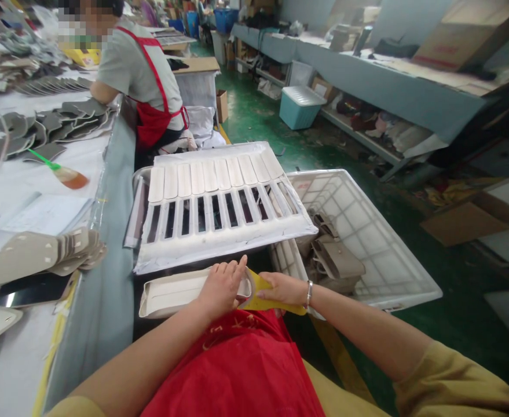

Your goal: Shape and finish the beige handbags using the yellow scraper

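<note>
A long cream bag piece (171,294) with raised edges lies across the front of my lap, its open side facing up. My left hand (222,286) is closed over its right end, with the fingers bent on the rim. My right hand (285,289) is closed around a flat yellow tool (259,282), whose wide end meets the right end of the bag piece. What the tool touches inside is hidden by my left hand. Just beyond stands a white slotted rack (228,231), with a row of cream strips (211,175) along its far side.
At the right, a white plastic crate (393,278) holds several taupe bags (339,258). The left table carries grey cut pieces (41,130), beige pieces (28,255), a glue bottle (69,176) and a phone (32,289). A co-worker (145,87) in a red apron sits ahead.
</note>
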{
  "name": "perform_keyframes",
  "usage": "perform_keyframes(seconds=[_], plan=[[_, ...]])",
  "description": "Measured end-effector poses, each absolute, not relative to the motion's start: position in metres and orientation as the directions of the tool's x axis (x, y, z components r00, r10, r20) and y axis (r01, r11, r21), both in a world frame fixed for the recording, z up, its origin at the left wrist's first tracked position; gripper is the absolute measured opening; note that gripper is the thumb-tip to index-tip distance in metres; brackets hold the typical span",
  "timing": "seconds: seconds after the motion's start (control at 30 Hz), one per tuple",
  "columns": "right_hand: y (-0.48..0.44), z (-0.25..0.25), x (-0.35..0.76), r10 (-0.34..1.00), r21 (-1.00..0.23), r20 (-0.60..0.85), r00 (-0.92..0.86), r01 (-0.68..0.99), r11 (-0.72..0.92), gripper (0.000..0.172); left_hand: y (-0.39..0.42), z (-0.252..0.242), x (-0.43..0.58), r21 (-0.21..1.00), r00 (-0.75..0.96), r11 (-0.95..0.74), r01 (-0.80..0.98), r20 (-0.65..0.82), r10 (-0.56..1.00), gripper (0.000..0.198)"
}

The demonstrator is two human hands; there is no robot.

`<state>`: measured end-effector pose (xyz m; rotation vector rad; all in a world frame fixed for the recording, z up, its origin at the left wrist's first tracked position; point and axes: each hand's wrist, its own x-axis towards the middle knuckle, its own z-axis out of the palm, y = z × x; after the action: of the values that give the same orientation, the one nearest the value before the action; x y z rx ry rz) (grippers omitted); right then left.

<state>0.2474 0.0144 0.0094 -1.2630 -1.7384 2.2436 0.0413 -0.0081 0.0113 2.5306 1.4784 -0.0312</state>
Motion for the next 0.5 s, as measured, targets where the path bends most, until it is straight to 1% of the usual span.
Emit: perform_keyframes(seconds=[0.2,0.33,0.43,0.5], plan=[[0.017,0.011,0.241,0.46,-0.793,-0.609,-0.646,0.475,-0.382,0.023,-0.007,0.011,0.037,0.182,0.512,-0.486,0.855,-0.135,0.848,0.093],[0.017,0.014,0.235,0.455,-0.779,-0.626,-0.633,0.474,-0.412,0.026,-0.008,0.01,0.033,0.17,0.554,-0.532,0.83,-0.139,0.821,0.094],[0.014,0.014,0.223,0.51,-0.77,-0.638,-0.577,0.462,-0.44,0.025,-0.006,0.009,0.025,0.178,0.592,-0.568,0.803,-0.142,0.793,0.096],[0.008,0.011,0.211,0.585,-0.766,-0.64,-0.498,0.467,-0.441,0.024,-0.003,0.009,0.017,0.243,0.623,-0.584,0.775,-0.133,0.771,0.101]])
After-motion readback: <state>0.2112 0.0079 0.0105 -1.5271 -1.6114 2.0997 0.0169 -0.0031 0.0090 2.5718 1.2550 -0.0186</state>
